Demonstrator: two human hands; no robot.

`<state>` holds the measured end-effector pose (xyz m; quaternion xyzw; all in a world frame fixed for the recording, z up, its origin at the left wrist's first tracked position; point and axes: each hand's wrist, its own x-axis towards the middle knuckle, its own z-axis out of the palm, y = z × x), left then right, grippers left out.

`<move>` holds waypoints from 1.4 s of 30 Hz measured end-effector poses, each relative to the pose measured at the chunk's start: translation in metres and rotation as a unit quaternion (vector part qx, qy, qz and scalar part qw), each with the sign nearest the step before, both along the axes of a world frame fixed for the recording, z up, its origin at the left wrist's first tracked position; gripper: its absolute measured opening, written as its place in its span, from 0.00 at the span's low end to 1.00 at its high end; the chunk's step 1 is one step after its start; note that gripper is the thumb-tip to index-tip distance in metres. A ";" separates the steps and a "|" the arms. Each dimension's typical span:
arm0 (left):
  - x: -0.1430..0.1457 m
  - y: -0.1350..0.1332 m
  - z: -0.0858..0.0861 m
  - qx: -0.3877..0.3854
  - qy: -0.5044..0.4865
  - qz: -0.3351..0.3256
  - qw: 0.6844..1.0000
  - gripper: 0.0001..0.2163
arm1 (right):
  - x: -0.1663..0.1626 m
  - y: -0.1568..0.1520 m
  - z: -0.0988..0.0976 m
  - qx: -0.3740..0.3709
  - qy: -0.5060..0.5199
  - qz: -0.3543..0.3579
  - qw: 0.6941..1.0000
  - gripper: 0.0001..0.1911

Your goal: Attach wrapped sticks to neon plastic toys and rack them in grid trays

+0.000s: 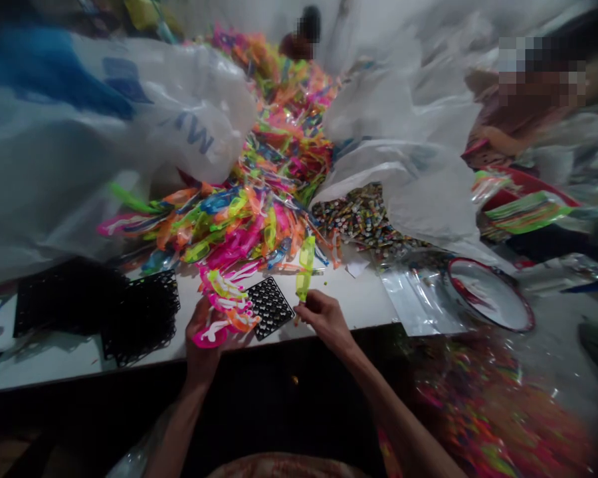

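My left hand (202,335) is wrapped round a bunch of bright plastic pieces (226,292) in pink, yellow and orange with white parts. Their exact kind I cannot make out. In my right hand (323,315), a long translucent yellow-green plastic piece (305,269) is pinched near its lower end and points away from me. Between both hands a black perforated plastic plate (270,309) lies on the white table (363,302). Just beyond my hands spreads a loose heap of similar neon plastic pieces (239,226).
Black lattice plates (142,315) are stacked at left, beneath large white bags (189,113). Small multicoloured cylindrical pieces (359,216) spill from a sack at right. Nearby lie clear plastic bags (423,302) and a red-rimmed white basin (513,312). Another person (513,126) sits at far right.
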<state>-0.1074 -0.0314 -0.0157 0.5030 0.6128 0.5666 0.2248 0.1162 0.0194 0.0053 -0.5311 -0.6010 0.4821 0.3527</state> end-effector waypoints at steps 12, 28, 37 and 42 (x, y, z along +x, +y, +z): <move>0.033 0.031 0.074 0.184 0.159 0.003 0.970 0.12 | -0.039 -0.023 -0.024 0.037 0.004 0.069 0.997 0.04; 0.026 0.043 0.076 0.206 0.284 -0.098 0.931 0.19 | -0.054 -0.028 -0.017 0.123 -0.233 0.120 0.957 0.13; 0.028 0.046 0.076 0.252 0.278 -0.120 0.919 0.12 | -0.060 -0.030 -0.019 0.140 -0.292 0.160 0.933 0.16; 0.022 0.035 0.087 0.229 0.269 -0.148 0.924 0.13 | -0.003 0.042 0.000 0.196 -0.399 0.069 0.893 0.17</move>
